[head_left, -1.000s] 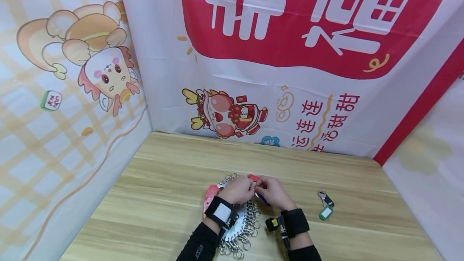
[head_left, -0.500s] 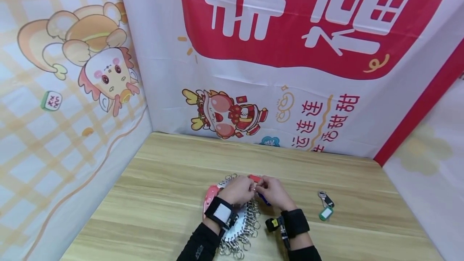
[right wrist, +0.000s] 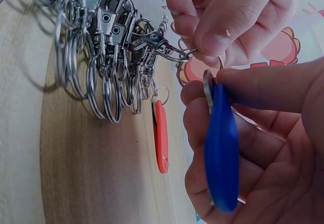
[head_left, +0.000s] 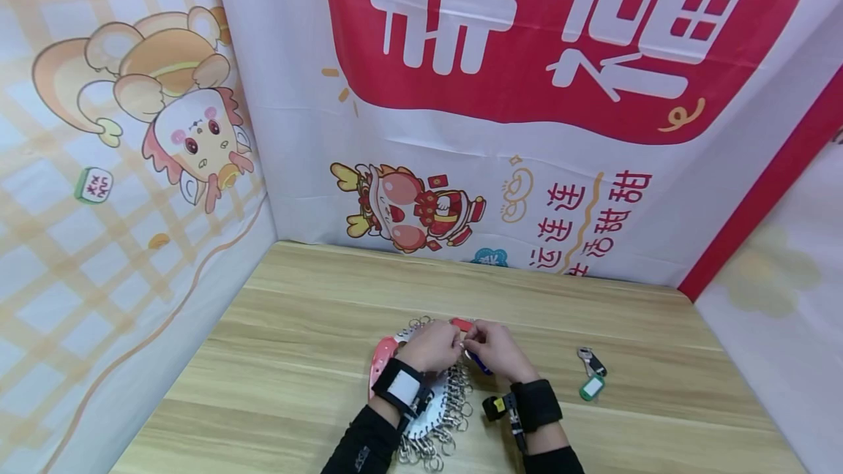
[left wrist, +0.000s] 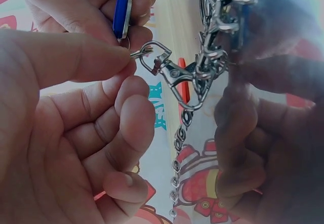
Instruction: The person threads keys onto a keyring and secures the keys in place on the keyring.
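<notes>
In the head view my left hand (head_left: 431,346) and right hand (head_left: 500,350) meet at the far right rim of a round whitish disc (head_left: 428,415) hung with several metal clasps and rings. The left thumb and index finger pinch a split ring, which is linked to a swivel clasp (left wrist: 174,75) on the chain. Between my right thumb and fingers is the ring end of a blue key tag (right wrist: 223,153), beside a silver key (right wrist: 208,90). Its thin ring reaches the left fingertips. Close by hangs a red key tag (right wrist: 161,135).
A pink piece (head_left: 382,360) lies at the disc's left side. To the right, on the wooden table (head_left: 672,386), lie a key with a black head (head_left: 596,364) and a green key tag (head_left: 592,388). Printed cloth walls (head_left: 296,167) stand behind and at the sides.
</notes>
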